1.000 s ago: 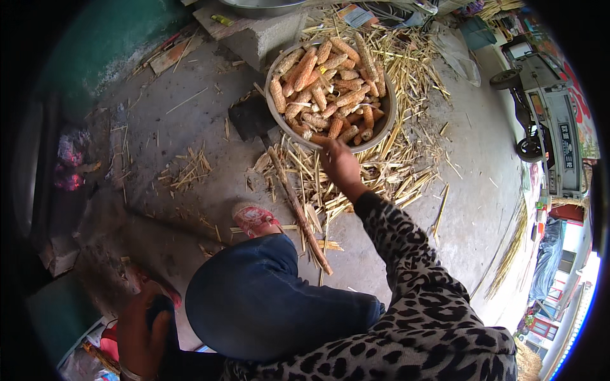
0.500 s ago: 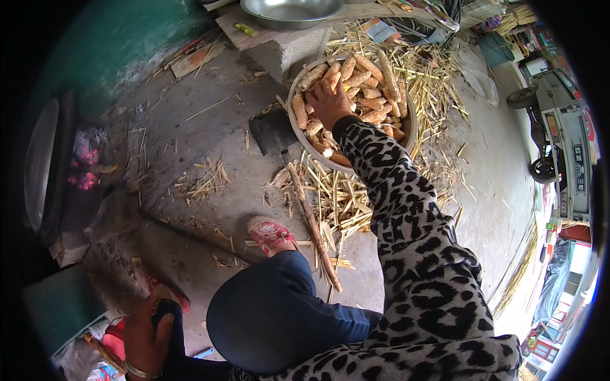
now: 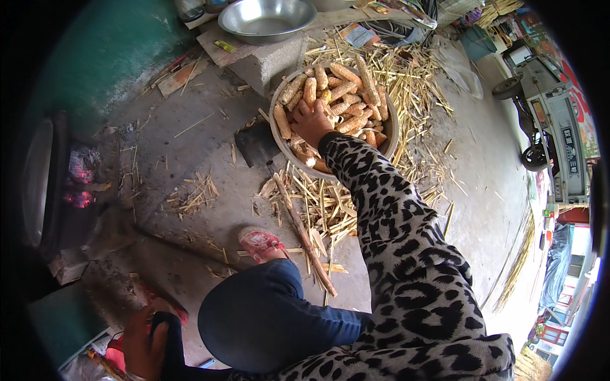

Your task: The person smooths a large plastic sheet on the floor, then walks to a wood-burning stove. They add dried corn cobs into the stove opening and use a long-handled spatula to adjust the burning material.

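Observation:
A wide round basin (image 3: 278, 136) full of bare corncobs (image 3: 348, 89) stands on the floor ahead of me. My right hand (image 3: 312, 122) is down among the cobs on the basin's left side. Its fingers are curled and seem closed round a corncob, which the hand partly hides. At the lower left, my left hand (image 3: 145, 343) lies by my dark trouser leg, holding nothing visible. Its fingers are stretched and the thumb stands apart.
Embers glow in a stove opening (image 3: 81, 181) at the left. A long stick (image 3: 305, 235), a black shovel blade (image 3: 257, 143) and loose straw (image 3: 333, 203) lie near the basin. A metal bowl (image 3: 267, 19) sits on a block behind; a three-wheeled vehicle (image 3: 559, 127) stands right.
My right hand's fingers have drawn in over the cobs from a more spread pose. The whole view has shifted slightly, moving the basin left in the picture. My left hand stays by my leg.

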